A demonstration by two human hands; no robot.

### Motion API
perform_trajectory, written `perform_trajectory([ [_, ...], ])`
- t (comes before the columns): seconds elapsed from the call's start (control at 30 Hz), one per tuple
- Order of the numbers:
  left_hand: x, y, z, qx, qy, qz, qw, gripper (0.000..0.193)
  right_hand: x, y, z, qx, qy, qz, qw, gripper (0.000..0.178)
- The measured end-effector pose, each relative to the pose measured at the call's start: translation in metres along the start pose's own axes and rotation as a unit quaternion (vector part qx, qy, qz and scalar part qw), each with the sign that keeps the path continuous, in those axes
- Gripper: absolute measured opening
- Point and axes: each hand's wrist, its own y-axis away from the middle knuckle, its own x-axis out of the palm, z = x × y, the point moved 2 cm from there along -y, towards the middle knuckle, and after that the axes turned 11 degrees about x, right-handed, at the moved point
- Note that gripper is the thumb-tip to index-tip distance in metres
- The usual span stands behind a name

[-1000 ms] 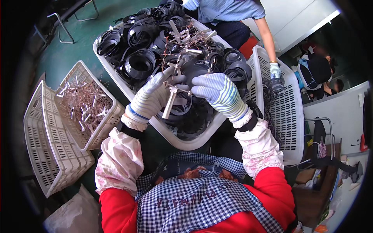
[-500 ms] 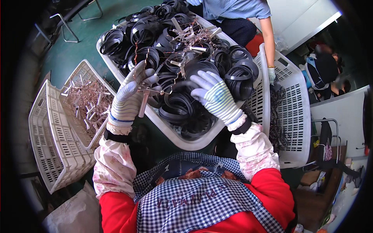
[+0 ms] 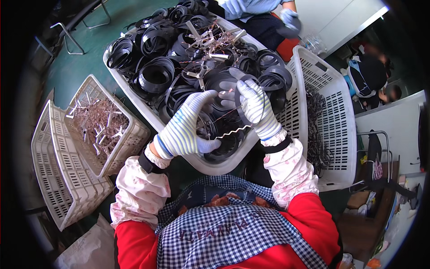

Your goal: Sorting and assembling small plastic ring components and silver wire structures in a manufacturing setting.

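My left hand (image 3: 183, 127), in a striped work glove, is curved with thumb and fingers apart over the near end of a large white basket (image 3: 215, 167). Nothing is plainly gripped in it. My right hand (image 3: 260, 110), gloved alike, is closed on a thin black strip ring (image 3: 240, 112) that curves down past its fingers. A pale zigzag wire (image 3: 235, 131) spans the gap from near my left thumb to below my right hand. Beneath both hands lie many coiled black strip rings (image 3: 154, 75). Metal tube pieces with copper-coloured wires (image 3: 215, 42) rest on top of them.
At left, a white basket (image 3: 125, 150) of wired metal pieces leans in stacked baskets (image 3: 51, 172). Another white basket (image 3: 333, 134) at right contains dark strips (image 3: 316, 125). A co-worker's gloved hand (image 3: 290, 20) is across the large basket. Farther right stands a metal-framed chair (image 3: 380, 134).
My left hand has moved right and down, and the metal piece it held no longer shows there. My right hand has closed on a black ring. The co-worker's hand has lifted from the right basket.
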Motion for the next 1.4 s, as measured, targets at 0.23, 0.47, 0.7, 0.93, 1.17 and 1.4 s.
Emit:
perform_trajectory([
  [0.23,0.002,-0.010,0.002,-0.009,-0.062,-0.011,0.998,0.117,0.002,-0.008,-0.015,-0.014,0.172,-0.009,0.985,0.039],
  [0.47,0.012,-0.008,-0.004,0.031,-0.083,-0.056,0.994,0.119,0.027,0.003,-0.022,-0.118,0.722,-0.152,0.665,0.044],
  [0.7,0.004,-0.002,0.018,-0.023,0.209,-0.068,0.975,0.058,0.020,0.012,0.019,-0.150,0.475,-0.025,0.867,0.033],
  [0.93,-0.014,-0.007,0.020,-0.046,0.458,-0.221,0.860,0.042,0.039,0.033,0.006,-0.299,0.530,0.018,0.793,0.090],
  [1.17,-0.004,-0.007,0.026,-0.081,0.424,-0.281,0.857,0.044,0.043,0.028,-0.006,-0.352,0.549,-0.078,0.754,0.063],
  [1.4,0.001,0.006,0.057,-0.067,0.362,-0.271,0.889,0.075,0.047,0.030,-0.008,-0.375,0.571,-0.116,0.721,0.046],
])
